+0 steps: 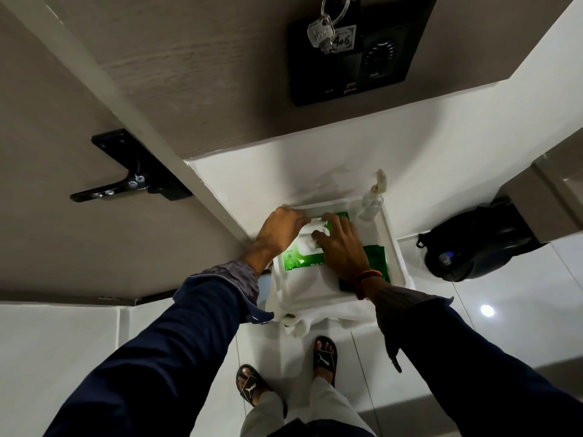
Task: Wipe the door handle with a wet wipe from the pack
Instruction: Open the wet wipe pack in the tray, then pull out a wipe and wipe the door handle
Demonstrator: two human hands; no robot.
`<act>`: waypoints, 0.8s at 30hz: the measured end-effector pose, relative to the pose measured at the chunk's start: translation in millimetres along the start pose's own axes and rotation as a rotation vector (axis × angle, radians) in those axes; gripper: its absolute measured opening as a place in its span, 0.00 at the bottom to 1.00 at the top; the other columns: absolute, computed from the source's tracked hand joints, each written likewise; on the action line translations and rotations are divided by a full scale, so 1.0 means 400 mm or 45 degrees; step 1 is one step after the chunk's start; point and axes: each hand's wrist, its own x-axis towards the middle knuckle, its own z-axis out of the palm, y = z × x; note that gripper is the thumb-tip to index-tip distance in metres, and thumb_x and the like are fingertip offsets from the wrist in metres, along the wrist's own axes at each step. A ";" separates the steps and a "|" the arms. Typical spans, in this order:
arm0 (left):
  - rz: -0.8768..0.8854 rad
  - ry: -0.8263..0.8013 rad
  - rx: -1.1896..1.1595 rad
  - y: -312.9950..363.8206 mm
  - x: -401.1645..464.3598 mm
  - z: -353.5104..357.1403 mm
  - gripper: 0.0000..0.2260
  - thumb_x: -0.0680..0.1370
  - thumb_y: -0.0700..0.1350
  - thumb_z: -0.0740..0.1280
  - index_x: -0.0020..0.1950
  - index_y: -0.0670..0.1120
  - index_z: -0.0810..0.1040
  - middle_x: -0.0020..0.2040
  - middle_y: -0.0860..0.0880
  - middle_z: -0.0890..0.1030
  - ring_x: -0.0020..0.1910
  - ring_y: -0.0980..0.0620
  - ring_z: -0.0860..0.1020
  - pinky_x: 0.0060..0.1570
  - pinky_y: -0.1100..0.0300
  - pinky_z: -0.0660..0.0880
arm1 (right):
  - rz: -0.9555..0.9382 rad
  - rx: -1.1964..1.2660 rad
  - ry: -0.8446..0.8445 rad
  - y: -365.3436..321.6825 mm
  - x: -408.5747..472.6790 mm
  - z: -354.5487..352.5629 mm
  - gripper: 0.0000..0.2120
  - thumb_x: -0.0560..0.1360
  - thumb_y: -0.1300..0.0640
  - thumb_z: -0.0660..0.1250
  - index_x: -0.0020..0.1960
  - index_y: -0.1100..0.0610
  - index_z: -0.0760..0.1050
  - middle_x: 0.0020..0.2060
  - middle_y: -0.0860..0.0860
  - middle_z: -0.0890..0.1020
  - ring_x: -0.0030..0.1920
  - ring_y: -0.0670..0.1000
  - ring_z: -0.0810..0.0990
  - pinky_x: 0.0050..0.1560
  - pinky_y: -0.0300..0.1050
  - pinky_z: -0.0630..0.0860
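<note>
A green wet wipe pack (293, 258) with a white flap lid lies in a white tray (392, 247) in front of me. My left hand (280, 230) grips the pack's far left end, its fingertips at the lid's edge. My right hand (342, 246) covers the pack's right side, thumb and fingers closed around the white lid; whether a wipe is out I cannot tell. The black lever door handle (126, 181) sits on the brown door at the left, well away from both hands.
A clear pump bottle (372, 200) stands at the tray's far right corner, and a dark green packet (375, 253) lies beside the pack. A white cloth (299, 326) hangs under the tray. Keys (321, 33) hang over a black wall panel (362, 67). A black bag (473, 247) sits on the floor at right.
</note>
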 end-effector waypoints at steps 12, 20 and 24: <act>0.310 -0.424 0.984 0.005 -0.061 0.072 0.13 0.80 0.41 0.63 0.63 0.44 0.80 0.65 0.45 0.78 0.68 0.49 0.75 0.81 0.48 0.55 | 0.023 0.199 -0.364 0.004 -0.038 -0.011 0.15 0.74 0.69 0.66 0.59 0.63 0.80 0.55 0.61 0.83 0.56 0.64 0.79 0.60 0.60 0.77; 0.002 -0.277 0.129 -0.008 -0.094 0.003 0.12 0.79 0.38 0.65 0.61 0.40 0.82 0.63 0.43 0.82 0.68 0.44 0.76 0.72 0.52 0.69 | 0.266 0.329 -0.407 -0.035 -0.001 -0.043 0.07 0.78 0.66 0.66 0.56 0.65 0.79 0.53 0.62 0.83 0.55 0.64 0.80 0.52 0.57 0.78; -0.409 0.028 -0.697 0.005 -0.125 -0.068 0.10 0.78 0.39 0.70 0.58 0.39 0.83 0.53 0.39 0.87 0.51 0.45 0.84 0.55 0.56 0.78 | 0.392 0.509 -0.280 -0.085 0.037 -0.095 0.04 0.80 0.66 0.67 0.52 0.67 0.78 0.46 0.64 0.85 0.46 0.64 0.82 0.44 0.53 0.75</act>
